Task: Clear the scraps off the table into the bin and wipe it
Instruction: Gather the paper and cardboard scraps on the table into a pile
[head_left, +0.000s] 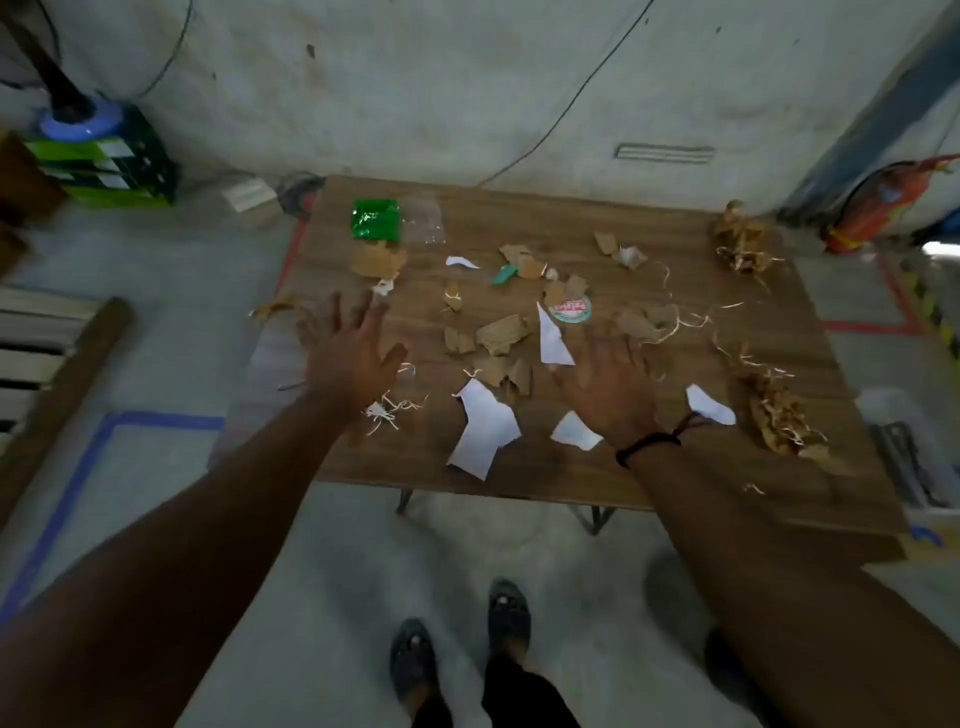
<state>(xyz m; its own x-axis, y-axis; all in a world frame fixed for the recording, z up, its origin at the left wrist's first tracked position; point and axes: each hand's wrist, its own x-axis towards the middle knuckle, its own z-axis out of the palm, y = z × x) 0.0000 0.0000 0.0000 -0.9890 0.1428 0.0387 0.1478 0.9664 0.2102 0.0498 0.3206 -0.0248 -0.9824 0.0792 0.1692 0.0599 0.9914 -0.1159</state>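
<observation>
A low wooden table (597, 223) is strewn with scraps: torn white paper (485, 428), brown cardboard bits (501, 335), a green foil wrapper (376, 219), a round sticker (570, 309), pale string and a heap of wood shavings (776, 410). My left hand (345, 353) hovers over the table's left edge, fingers spread, holding nothing. My right hand (615, 389) is stretched out flat above the scraps near the middle, also with nothing in it; a dark band circles its wrist. No bin or cloth can be identified.
A green box (111, 166) with a blue-based stand sits at the back left. Wooden slats (47, 343) lie on the floor at left. A red fire extinguisher (878, 202) lies at the right. Blue and red tape lines mark the concrete floor. My feet stand before the table.
</observation>
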